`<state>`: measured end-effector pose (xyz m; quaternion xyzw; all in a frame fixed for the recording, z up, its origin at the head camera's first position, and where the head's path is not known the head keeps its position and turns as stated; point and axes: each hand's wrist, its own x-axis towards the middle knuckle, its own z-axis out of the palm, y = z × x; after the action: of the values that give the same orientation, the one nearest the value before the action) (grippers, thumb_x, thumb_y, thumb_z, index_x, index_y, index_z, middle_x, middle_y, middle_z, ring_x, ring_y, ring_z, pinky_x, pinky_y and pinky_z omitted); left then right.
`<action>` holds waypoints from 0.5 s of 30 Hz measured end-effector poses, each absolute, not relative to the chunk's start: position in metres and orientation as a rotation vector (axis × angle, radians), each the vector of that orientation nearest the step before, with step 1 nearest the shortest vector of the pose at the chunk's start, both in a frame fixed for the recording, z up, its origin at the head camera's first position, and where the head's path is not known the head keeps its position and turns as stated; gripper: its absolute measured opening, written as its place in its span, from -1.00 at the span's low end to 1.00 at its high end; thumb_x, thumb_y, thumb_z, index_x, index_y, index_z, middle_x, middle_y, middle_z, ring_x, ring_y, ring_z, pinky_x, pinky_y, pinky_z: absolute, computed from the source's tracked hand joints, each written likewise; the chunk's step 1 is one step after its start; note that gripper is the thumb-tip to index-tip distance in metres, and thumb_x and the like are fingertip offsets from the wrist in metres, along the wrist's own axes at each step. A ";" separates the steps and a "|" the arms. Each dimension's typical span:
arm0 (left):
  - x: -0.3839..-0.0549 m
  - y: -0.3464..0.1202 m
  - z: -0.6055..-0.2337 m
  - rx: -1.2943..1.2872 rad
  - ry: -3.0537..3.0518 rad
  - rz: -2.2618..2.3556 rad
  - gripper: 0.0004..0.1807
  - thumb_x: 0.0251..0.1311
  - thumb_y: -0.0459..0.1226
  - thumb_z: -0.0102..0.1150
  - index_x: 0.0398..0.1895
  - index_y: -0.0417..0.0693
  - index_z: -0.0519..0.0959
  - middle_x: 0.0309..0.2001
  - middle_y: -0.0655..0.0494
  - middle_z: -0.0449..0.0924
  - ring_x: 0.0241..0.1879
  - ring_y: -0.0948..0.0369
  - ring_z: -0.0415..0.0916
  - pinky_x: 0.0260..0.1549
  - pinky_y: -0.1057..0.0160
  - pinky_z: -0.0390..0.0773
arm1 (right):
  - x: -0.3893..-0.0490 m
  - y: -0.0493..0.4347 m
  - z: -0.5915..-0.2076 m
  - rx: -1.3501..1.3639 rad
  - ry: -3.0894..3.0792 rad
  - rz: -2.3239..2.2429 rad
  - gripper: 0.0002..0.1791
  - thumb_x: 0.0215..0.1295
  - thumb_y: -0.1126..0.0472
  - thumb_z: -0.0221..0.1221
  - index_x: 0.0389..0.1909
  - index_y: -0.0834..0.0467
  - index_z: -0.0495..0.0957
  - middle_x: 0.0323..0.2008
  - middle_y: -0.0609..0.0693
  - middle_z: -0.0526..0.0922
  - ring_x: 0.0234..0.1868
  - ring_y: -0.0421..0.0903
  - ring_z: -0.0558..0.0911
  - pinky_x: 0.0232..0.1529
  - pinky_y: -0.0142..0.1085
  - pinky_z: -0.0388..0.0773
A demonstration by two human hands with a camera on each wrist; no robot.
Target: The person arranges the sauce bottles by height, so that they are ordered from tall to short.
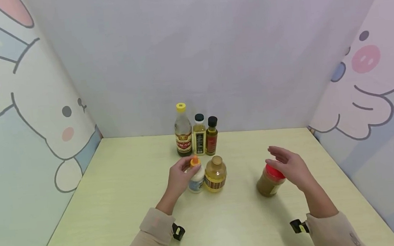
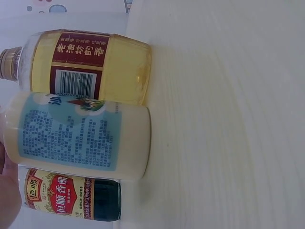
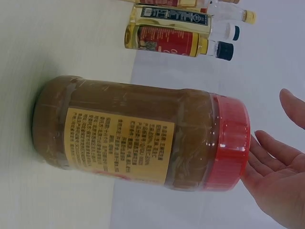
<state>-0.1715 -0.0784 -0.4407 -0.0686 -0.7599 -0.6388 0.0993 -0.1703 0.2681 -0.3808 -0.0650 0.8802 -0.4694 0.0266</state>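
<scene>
My left hand (image 1: 181, 176) pinches the orange-tipped cap of a white squeeze bottle (image 1: 196, 183), thumb on one side and fingers on the other. In the left wrist view this squeeze bottle (image 2: 71, 133) shows a pale blue label, and its cap lies out of frame. Right beside it stands a round bottle of yellow oil (image 1: 215, 175) with a gold cap. At the right, my right hand (image 1: 292, 167) is at the red lid of a jar of brown paste (image 1: 267, 184). In the right wrist view its fingers are spread behind the lid of the upright jar (image 3: 124, 131), not curled round it.
Behind the squeeze bottle stand a yellow-capped vinegar bottle (image 1: 183, 134), a slim oil bottle (image 1: 199, 136) and a dark-capped bottle with a red label (image 1: 211, 138). A pale wall (image 1: 191, 53) rises at the back of the light wooden table (image 1: 127, 176), with cartoon-printed panels at both sides.
</scene>
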 end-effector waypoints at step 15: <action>-0.179 -0.082 -0.455 -0.239 -2.229 -1.893 -0.63 0.17 -0.29 0.37 0.03 -0.19 0.59 -0.02 -0.01 0.63 0.03 0.03 0.55 0.07 0.08 0.49 | -0.156 0.279 -0.389 -0.184 2.728 -1.432 -0.27 0.35 0.06 0.24 0.40 0.31 0.22 0.32 0.31 0.33 0.33 0.27 0.29 0.18 0.06 0.35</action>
<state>-0.1793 -0.0823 -0.4551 -0.0811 -0.7555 -0.6418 0.1034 -0.1558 0.2795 -0.3888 -0.0595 0.8836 -0.4636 0.0274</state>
